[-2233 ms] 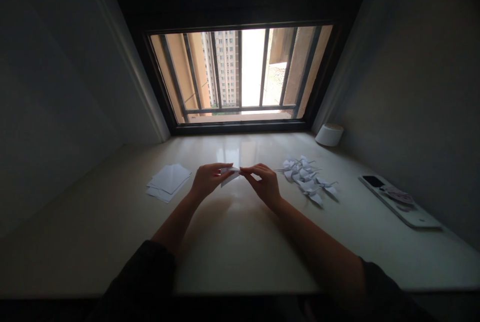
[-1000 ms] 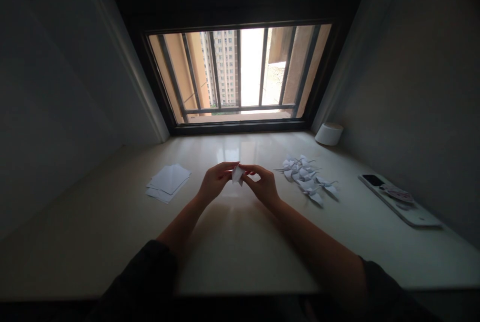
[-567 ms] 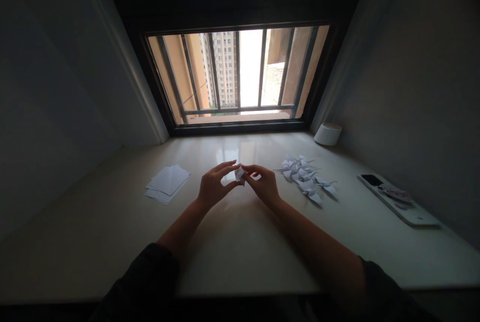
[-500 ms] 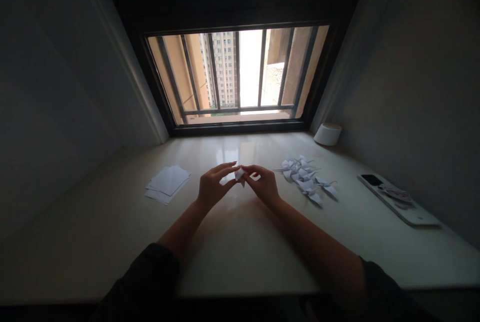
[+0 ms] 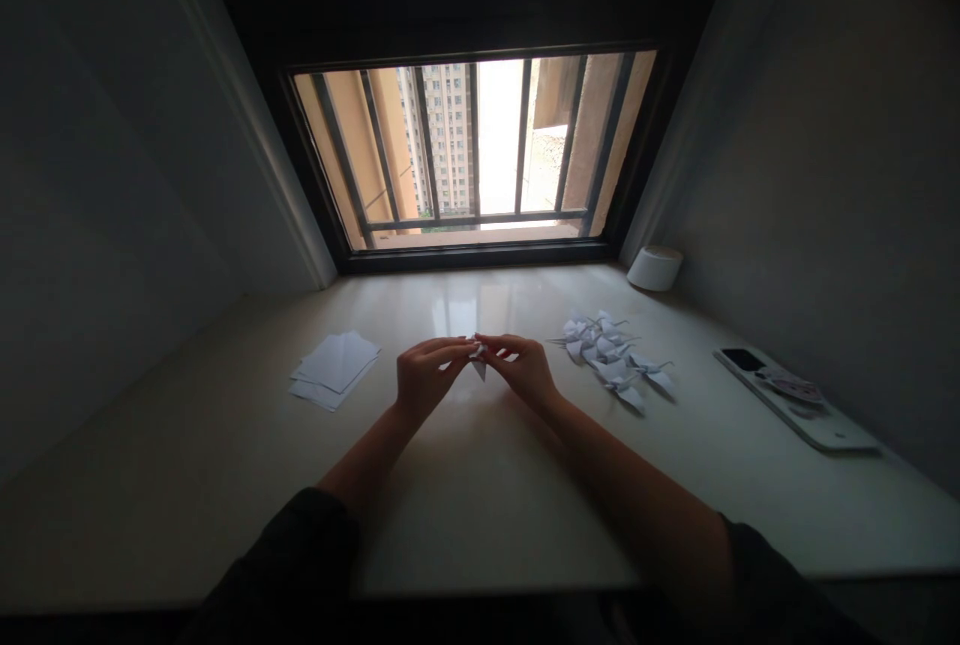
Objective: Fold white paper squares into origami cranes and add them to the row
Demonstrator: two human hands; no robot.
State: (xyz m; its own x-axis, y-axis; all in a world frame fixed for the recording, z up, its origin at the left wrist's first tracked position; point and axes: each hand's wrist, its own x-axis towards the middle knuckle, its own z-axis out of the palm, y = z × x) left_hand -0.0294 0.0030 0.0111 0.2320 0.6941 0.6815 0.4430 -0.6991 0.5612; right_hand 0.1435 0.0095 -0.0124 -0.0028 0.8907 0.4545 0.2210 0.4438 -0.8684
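Note:
A small folded piece of white paper [image 5: 480, 368] is pinched between my two hands, above the middle of the white sill. My left hand [image 5: 429, 371] grips its left side, fingertips and thumb pressed together on it. From the other side my right hand [image 5: 523, 368] holds it between thumb and fingers. A pointed tip of the paper hangs down below my fingertips; most of the rest is hidden by them. Close to my right hand lies a pile of several folded white paper cranes [image 5: 611, 355]. Some way left of my left hand rests a loose stack of white paper sheets [image 5: 335, 370].
A phone in a pale case [image 5: 799, 400] lies on the right of the sill [image 5: 480, 505]. In the back right corner stands a white rounded object [image 5: 655, 268]. The dark-framed window [image 5: 472, 255] with bars closes off the back, and walls rise on both sides.
My left fingers have come down and closed onto the folded paper, where they were raised and more spread. The paper has turned slightly and less of it shows.

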